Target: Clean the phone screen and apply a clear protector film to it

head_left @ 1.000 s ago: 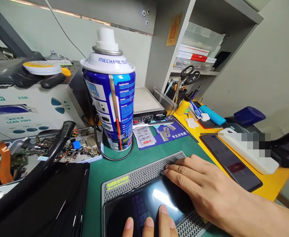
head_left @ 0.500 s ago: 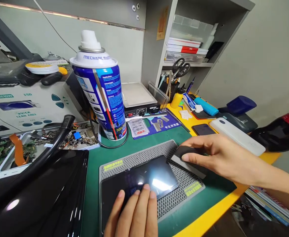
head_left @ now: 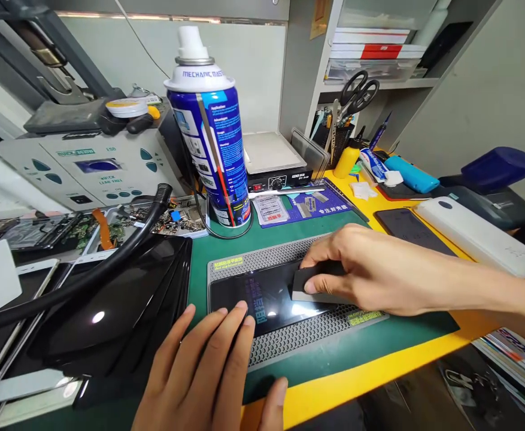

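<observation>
A phone point(head_left: 235, 296) with a glossy black screen lies face up on a grey perforated anti-slip pad point(head_left: 284, 348). My right hand point(head_left: 361, 272) pinches a black squeegee point(head_left: 306, 276) between thumb and fingers. Its pale grey edge rests on the right part of the screen. My left hand point(head_left: 206, 371) is spread, with fingertips at the phone's near left edge and the thumb apart over the front of the green mat point(head_left: 329, 362). The phone's right end is hidden under my right hand.
A blue spray can point(head_left: 208, 137) stands behind the pad, with a small hot plate point(head_left: 273, 155) beyond. Stacked black screens point(head_left: 123, 305) and a black hose point(head_left: 109, 260) lie to the left. A white power bank point(head_left: 482, 236) and a dark phone point(head_left: 410, 230) are at the right.
My right hand has brought the squeegee leftward from the pad onto the screen. My left hand has slid back toward the phone's near left edge. The view has shifted left.
</observation>
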